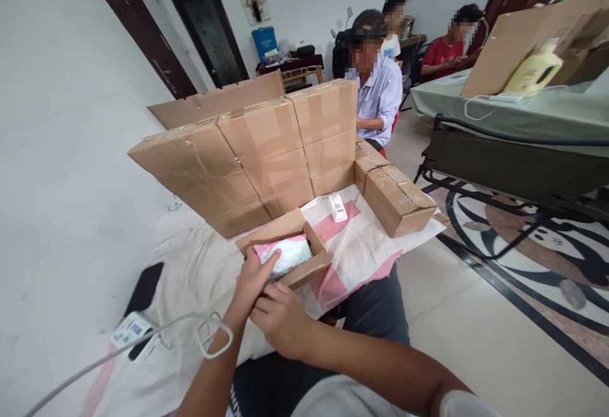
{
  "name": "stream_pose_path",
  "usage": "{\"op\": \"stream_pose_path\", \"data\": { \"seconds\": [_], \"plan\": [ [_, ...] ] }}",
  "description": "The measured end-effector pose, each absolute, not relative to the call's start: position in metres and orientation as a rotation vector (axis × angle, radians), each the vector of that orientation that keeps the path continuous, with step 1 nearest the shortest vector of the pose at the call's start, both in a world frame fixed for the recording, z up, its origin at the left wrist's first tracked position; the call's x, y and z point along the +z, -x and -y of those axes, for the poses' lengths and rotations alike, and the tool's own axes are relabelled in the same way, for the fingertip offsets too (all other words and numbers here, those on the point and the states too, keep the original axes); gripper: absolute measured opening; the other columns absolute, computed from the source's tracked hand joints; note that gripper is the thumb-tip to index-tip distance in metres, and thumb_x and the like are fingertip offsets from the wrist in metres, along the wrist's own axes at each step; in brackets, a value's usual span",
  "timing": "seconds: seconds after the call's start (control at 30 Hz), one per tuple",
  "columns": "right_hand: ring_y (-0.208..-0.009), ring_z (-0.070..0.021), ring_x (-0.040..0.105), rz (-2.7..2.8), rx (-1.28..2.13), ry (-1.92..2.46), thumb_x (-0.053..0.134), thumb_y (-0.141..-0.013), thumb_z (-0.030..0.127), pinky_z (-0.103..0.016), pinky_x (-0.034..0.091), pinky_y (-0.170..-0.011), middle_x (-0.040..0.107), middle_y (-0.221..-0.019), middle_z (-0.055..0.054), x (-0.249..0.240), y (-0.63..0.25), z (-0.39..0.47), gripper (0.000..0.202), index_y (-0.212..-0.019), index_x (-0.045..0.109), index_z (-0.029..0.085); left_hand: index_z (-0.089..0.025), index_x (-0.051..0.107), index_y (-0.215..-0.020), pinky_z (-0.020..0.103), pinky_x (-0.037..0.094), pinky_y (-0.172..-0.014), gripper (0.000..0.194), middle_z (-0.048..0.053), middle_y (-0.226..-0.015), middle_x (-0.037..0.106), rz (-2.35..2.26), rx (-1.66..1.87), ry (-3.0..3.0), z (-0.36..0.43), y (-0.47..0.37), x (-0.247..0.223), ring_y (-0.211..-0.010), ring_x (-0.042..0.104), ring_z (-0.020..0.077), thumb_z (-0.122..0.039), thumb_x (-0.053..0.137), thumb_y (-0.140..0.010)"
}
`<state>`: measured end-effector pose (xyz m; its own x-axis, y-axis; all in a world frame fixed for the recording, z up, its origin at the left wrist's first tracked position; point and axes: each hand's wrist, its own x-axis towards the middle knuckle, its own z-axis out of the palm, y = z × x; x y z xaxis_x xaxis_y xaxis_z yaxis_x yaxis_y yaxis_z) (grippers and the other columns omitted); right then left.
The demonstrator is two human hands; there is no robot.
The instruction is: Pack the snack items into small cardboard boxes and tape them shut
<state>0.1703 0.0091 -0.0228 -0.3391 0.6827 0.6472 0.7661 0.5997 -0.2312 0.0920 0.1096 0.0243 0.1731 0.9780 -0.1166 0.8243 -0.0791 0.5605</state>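
Observation:
A pink and white soft package (289, 255) lies inside a small open cardboard box (311, 267) on the cloth in front of me. My left hand (257, 275) reaches over the box's near left side, its fingers closed on the package's left end. Beside it, my right hand (279, 315) is closed at the box's near edge; what its fingers hold, if anything, is hidden. A white tape dispenser (338, 208) stands behind the box, to the right.
Stacked taped cartons (266, 150) form a wall behind the box. Closed cartons (397, 198) lie at the right. A dark phone (145, 287), a white device (133, 330) and a cable are at the left. A person (380, 90) sits beyond the cartons.

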Motion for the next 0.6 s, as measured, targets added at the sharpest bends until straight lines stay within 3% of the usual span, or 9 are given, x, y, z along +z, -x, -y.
{"op": "stream_pose_path", "data": {
  "seconds": [0.23, 0.4, 0.6],
  "plan": [
    [-0.080, -0.0195, 0.047, 2.095, -0.130, 1.123, 0.058, -0.096, 0.016, -0.036, 0.034, -0.071, 0.064, -0.078, -0.003, -0.031, -0.177, -0.011, 0.017, -0.080, 0.062, 0.017, -0.012, 0.060, -0.109, 0.039, 0.050, -0.087, 0.034, 0.022, -0.100, 0.075, -1.774, -0.017, -2.090, -0.130, -0.110, 0.006, -0.100, 0.073, 0.0333, -0.041, 0.045, -0.101],
    [-0.085, -0.0209, 0.048, 2.187, -0.103, 1.057, 0.060, -0.093, 0.017, -0.038, 0.037, -0.075, 0.066, -0.087, -0.005, -0.022, -0.190, -0.007, 0.004, -0.090, 0.063, 0.017, -0.012, 0.066, -0.109, 0.047, 0.050, -0.100, 0.029, 0.011, -0.104, 0.073, -1.735, -0.104, -2.170, -0.149, -0.105, 0.001, -0.102, 0.070, 0.0241, -0.039, 0.057, -0.101],
    [-0.100, -0.0240, 0.053, 2.224, -0.123, 0.910, 0.059, -0.092, 0.017, -0.042, 0.039, -0.093, 0.070, -0.109, -0.008, -0.012, -0.229, -0.001, 0.020, -0.111, 0.066, 0.016, -0.014, 0.067, -0.109, 0.041, 0.058, -0.089, 0.026, 0.006, -0.104, 0.071, -1.641, 0.035, -2.059, -0.160, -0.087, -0.013, -0.096, 0.069, 0.0198, -0.038, 0.064, -0.099]
  ]
}}
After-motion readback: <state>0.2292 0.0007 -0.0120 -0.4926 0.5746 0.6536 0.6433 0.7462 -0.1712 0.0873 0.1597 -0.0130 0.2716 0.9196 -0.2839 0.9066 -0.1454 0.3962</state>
